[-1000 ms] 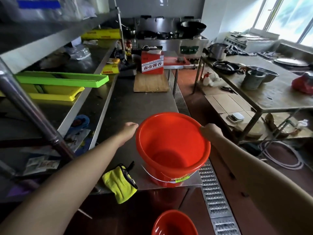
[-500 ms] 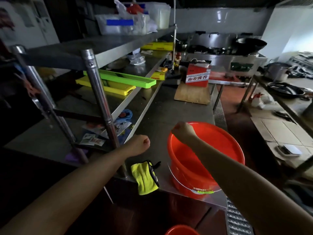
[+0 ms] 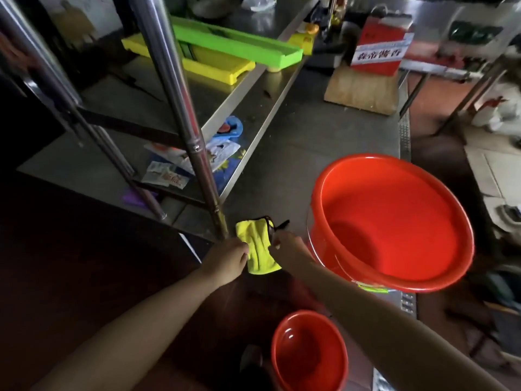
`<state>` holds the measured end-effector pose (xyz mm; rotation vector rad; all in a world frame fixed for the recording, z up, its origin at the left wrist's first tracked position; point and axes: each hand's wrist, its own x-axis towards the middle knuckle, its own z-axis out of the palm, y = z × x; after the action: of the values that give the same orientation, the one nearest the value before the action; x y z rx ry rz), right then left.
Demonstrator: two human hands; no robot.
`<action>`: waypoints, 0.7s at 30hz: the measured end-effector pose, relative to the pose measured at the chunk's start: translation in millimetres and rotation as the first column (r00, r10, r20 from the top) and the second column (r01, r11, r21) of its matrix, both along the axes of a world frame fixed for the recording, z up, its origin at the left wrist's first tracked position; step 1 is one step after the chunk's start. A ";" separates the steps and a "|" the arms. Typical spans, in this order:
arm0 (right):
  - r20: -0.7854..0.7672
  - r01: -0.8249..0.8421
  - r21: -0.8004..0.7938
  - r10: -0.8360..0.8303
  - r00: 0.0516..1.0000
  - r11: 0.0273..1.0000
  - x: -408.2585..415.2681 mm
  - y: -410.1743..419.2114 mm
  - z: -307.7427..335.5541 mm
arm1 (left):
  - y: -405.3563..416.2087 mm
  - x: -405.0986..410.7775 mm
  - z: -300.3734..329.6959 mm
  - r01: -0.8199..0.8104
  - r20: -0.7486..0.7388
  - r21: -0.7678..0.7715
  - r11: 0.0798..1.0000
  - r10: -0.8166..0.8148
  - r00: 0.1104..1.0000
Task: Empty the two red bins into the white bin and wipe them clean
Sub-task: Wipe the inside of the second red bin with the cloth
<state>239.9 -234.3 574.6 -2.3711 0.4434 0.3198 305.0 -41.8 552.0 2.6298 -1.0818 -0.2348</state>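
Now we reach for soft yellow microfibre cloth (image 3: pixel 258 249) at steel table (image 3: pixel 296 153) edge: light, limp, bunch mid-fold. L hand (image 3: pixel 225 259) touching its edge, R hand (image 3: pixel 284 246) pinching other side; big red plastic bin (image 3: pixel 394 221) looks empty, stiff, slick.

glossy plastic red bin (image 3: pixel 394 221) – brushed steel table (image 3: pixel 296 142) – soft yellow cloth (image 3: pixel 258 246)

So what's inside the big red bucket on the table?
Nothing that shows. The big red bucket looks empty: only its bare red floor and walls are visible. Its near wall hides a strip of the floor on that side, so that bit can't be checked.
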 end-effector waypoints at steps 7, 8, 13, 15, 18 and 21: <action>-0.028 -0.107 -0.197 0.104 0.994 0.975 -24.0 -5.4 -100.2 | -5.6 -23.0 -89.8 0.112 0.073 0.108 0.988 -0.120 0.990; -0.031 -0.116 -0.227 0.112 0.993 0.967 -24.8 -4.0 -111.7 | -9.7 -27.1 -100.3 0.086 0.048 0.076 0.993 -0.090 0.995; 0.001 0.038 -0.069 -0.038 0.999 0.997 -16.6 2.1 -155.8 | -23.7 -28.7 -146.7 0.045 0.074 0.140 0.989 -0.056 0.996; 0.028 0.134 0.024 -0.134 0.991 0.991 -10.1 5.4 -162.5 | -26.7 -25.3 -157.0 0.043 0.082 0.175 0.984 -0.058 0.995; 0.004 0.284 0.119 -0.287 0.958 0.951 1.8 6.4 -161.4 | -27.4 -21.4 -165.6 0.052 0.093 0.183 0.982 -0.070 0.993; -0.058 0.384 0.195 -0.381 0.923 0.902 10.4 4.3 -156.6 | -22.9 -18.0 -164.5 0.066 0.096 0.173 0.983 -0.084 0.992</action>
<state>250.3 -230.0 418.0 -2.0276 0.8309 0.1929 287.0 -64.7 387.5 2.7810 -1.2475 -0.2186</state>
